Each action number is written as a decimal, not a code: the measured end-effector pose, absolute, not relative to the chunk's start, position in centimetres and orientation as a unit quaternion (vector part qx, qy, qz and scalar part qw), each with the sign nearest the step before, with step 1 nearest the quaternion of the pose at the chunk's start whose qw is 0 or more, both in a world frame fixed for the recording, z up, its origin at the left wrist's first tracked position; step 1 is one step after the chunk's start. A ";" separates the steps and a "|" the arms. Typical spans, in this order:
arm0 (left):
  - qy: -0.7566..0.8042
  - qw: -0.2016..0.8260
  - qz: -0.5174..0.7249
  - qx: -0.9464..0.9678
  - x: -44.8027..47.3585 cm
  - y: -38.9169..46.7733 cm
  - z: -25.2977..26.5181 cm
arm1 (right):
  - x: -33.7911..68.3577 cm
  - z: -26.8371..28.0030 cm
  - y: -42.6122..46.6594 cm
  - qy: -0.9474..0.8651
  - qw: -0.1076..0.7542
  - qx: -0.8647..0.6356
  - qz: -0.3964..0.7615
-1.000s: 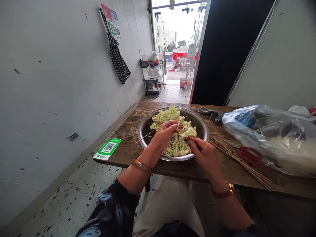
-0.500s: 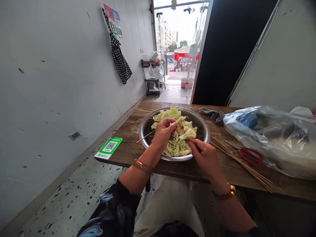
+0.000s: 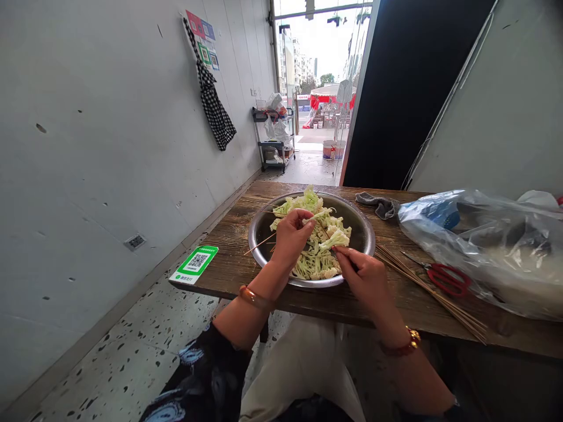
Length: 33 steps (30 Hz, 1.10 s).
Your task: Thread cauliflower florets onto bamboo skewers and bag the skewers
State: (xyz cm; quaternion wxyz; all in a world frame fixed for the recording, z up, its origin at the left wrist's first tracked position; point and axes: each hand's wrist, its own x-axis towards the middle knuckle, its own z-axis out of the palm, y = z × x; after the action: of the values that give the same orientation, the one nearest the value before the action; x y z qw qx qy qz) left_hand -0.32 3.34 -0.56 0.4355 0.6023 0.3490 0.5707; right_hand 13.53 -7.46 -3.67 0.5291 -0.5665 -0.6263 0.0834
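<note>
A steel bowl (image 3: 363, 225) full of pale green cauliflower pieces (image 3: 314, 264) stands on the wooden table (image 3: 229, 234). My left hand (image 3: 288, 237) hovers over the bowl and pinches a cauliflower floret (image 3: 319, 215) between thumb and fingers. My right hand (image 3: 363, 278) rests at the bowl's near right rim, its fingers closed on a thin bamboo skewer that carries a floret (image 3: 335, 238). A second skewer (image 3: 259, 242) sticks out over the bowl's left rim.
A bundle of bamboo skewers (image 3: 433, 293) and red scissors (image 3: 446, 276) lie right of the bowl. A large plastic bag (image 3: 488, 246) fills the table's right side, a grey cloth (image 3: 380, 204) lies behind. A green QR sign (image 3: 194, 264) sits at the left corner. A wall runs along the left.
My left hand has taken up a floret and shifted slightly toward the right hand. The right hand has stayed at the rim with its skewer.
</note>
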 end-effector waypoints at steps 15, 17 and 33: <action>0.351 0.394 0.552 0.646 -0.7 3.8 -1.0 | 13.4 -3.8 -7.4 -0.621 0.530 -0.572 0.077; 0.352 0.395 0.552 0.645 -0.7 3.7 -0.8 | 13.3 -3.7 -7.5 -0.616 0.531 -0.576 0.079; 0.302 0.577 0.453 0.609 0.7 1.5 0.2 | 13.3 -4.0 -6.9 -0.572 0.559 -0.596 0.073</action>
State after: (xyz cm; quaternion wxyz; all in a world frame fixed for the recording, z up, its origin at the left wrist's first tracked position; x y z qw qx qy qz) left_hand 0.73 1.46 0.17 0.5766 0.6093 0.3016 0.4530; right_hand 13.30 -6.87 -3.95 0.5586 -0.5964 -0.5718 0.0725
